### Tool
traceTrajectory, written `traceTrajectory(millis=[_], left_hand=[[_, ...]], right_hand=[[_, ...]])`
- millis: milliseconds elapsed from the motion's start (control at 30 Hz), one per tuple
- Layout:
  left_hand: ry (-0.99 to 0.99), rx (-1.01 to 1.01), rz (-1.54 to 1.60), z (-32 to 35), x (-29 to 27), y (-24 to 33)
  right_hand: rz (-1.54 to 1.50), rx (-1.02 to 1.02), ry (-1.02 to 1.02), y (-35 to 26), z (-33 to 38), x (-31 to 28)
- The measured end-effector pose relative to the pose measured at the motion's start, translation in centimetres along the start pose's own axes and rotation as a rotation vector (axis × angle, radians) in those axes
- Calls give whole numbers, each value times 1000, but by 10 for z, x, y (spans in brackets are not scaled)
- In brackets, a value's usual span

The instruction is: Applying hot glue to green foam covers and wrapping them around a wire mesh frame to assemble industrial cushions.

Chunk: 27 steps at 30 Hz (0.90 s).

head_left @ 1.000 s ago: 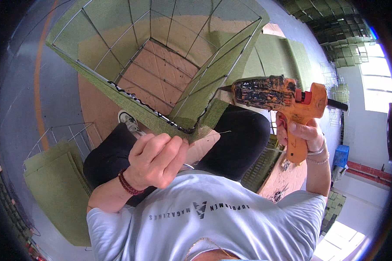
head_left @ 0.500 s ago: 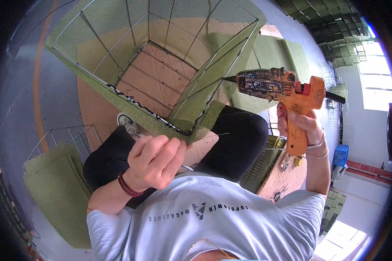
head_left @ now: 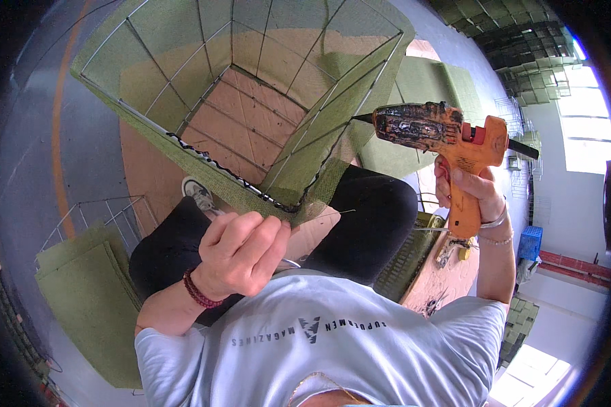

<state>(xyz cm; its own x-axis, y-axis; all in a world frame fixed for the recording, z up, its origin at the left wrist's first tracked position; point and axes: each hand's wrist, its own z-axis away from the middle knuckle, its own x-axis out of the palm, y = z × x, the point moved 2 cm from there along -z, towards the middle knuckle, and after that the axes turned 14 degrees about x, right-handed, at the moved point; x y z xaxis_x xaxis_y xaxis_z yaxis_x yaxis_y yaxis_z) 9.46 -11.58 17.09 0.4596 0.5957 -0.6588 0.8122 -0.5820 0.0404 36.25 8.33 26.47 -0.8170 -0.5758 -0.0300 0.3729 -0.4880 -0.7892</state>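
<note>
Right hand [head_left: 470,193] raised, fingers gripping the orange glue gun [head_left: 448,139]; left hand [head_left: 241,251] fingers pinch the green-lined wire basket [head_left: 251,102] rim.

Matt green cloth on thin wire basket [head_left: 251,88]; charred orange plastic glue gun [head_left: 448,146].

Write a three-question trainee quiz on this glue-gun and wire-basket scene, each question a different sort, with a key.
1. True or false: the right hand grips the orange glue gun with a blackened barrel.
2. What does the left hand pinch? A) a blue crate B) the rim of the green fabric-lined wire basket C) a shoe
3. Fill in: the gun's nozzle points toward the ____.

Key: 1 true; 2 B; 3 basket.
</note>
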Motion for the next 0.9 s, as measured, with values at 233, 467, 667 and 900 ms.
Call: traceTrajectory(millis=[233, 467, 667, 900], left_hand=[[7, 12, -17, 0, 0, 0], [-5, 10, -9, 1, 0, 0], [-3, -5, -1, 1, 1, 0], [-5, -4, -10, 1, 1, 0]], right_hand=[[14, 1, 2, -3, -3, 0], [19, -10, -1, 0, -8, -13], [39, -26, 11, -1, -12, -15], [48, -35, 17, -2, -19, -25]])
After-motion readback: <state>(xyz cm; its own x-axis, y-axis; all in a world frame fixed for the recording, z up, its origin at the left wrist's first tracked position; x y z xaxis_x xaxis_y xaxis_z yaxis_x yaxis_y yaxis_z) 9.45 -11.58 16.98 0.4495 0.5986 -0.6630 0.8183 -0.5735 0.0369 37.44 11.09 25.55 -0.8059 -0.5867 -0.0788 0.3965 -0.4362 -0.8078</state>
